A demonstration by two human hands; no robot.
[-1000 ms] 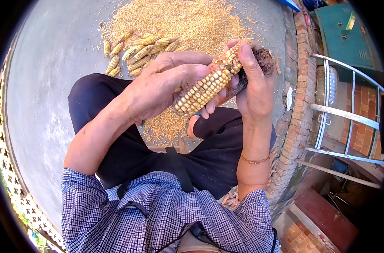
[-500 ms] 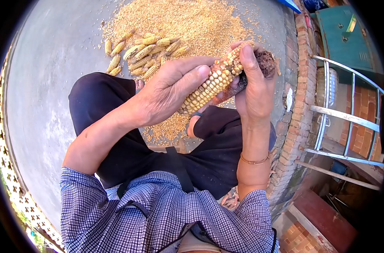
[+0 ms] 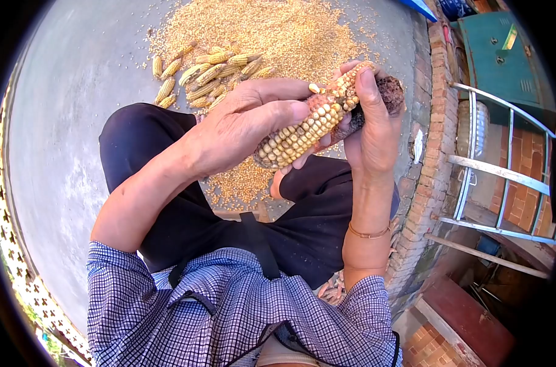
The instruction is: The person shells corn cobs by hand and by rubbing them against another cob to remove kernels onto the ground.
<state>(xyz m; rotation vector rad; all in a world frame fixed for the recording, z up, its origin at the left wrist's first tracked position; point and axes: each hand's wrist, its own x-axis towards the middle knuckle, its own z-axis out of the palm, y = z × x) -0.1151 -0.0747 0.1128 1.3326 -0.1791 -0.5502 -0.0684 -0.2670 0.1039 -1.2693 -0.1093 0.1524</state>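
Observation:
A partly shelled corn cob is held slantwise between both hands, above my crossed legs. Its lower part bears pale yellow kernels, while reddish bare patches show near its upper end. My left hand grips the lower part, with the thumb pressed along the kernels. Around the upper end, my right hand is closed, thumb on top. Behind the cob, the right hand also holds a dark, rough, cob-shaped piece, mostly hidden by fingers. One loose kernel stands out by my left fingertips.
Loose kernels spread over the grey concrete floor ahead. Several corn cobs lie at the pile's left edge. A low brick edging runs along the right, with a metal frame and a green cabinet beyond.
My left thumb has moved slightly right and down along the cob. The cob has turned a little, showing more of its lower end, and a kernel now sticks out near my left fingertips.

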